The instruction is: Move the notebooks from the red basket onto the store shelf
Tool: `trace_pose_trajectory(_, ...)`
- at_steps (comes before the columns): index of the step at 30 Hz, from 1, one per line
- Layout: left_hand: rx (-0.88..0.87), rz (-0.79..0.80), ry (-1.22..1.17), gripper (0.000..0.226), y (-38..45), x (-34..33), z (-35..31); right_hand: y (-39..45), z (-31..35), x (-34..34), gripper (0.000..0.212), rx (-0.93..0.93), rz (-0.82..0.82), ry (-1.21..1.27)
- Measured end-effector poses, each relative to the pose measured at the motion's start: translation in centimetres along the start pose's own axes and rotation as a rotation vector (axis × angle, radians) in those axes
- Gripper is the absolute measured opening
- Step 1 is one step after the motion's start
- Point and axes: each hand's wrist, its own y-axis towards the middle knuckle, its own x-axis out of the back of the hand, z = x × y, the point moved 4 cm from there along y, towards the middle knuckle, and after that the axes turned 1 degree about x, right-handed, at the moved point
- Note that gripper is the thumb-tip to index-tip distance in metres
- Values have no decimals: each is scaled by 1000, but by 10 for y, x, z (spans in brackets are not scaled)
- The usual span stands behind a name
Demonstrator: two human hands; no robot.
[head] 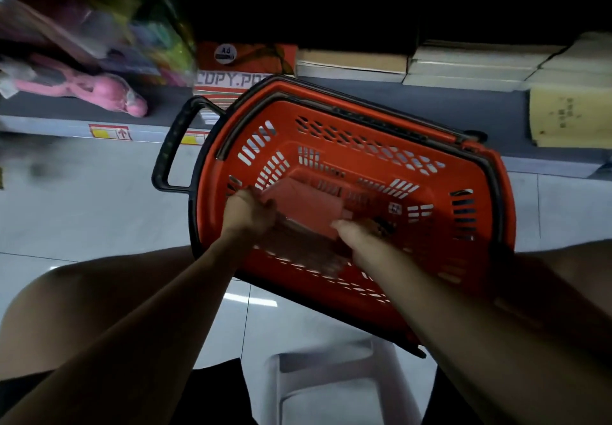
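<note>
Red plastic fills the centre of the frame: the basket (pixel 371 146) sits tilted on the tiled floor (pixel 82 212), its black handle (pixel 172 146) sticking out at centre left. Inside it, near the lower left wall, lies a stack of red notebooks (pixel 308 212). The left hand (pixel 251 212) has its grip curled round the stack's left edge, and the right hand (pixel 354 236) has its fingers closed on the right edge, so both hands hold the notebooks down in the basket. Across the upper frame runs the shelf (pixel 381 93), carrying a copy-paper box (pixel 245 67) at centre, stacks of pale paper goods (pixel 463 63) at upper right, and a pink toy (pixel 109 90) among blurred packets at upper left. A white stool (pixel 331 375) stands at the bottom centre between the person's knees.
</note>
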Motion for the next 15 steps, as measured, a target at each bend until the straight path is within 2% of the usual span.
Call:
trace_pose_trajectory(4, 14, -103, -139, 31, -4, 2, 3, 3, 1, 11, 63, 18, -189, 94)
trace_pose_trajectory(5, 11, -131, -160, 30, -9, 5, 2, 0, 3, 10, 54, -2, -165, 155)
trace_pose_trajectory(7, -15, -172, -196, 26, -16, 9, 0, -5, 7, 6, 22, -79, -58, 248)
trace_pose_trajectory(8, -34, -176, -208, 26, -20, 9, -2, -5, 8, 6, 16, -120, -7, 275)
trace_pose_trajectory(10, -63, -154, -202, 25, -31, 12, -8, -9, 11, 8, 20, -173, 84, 313)
trace_pose_trajectory(12, -7, -146, -272, 17, -39, 18, -8, -22, 16, 16, 18, -175, 111, 320)
trace_pose_trajectory(15, 223, -59, -682, 10, -59, 27, -10, -50, 30, 31, 6, -106, 106, 460)
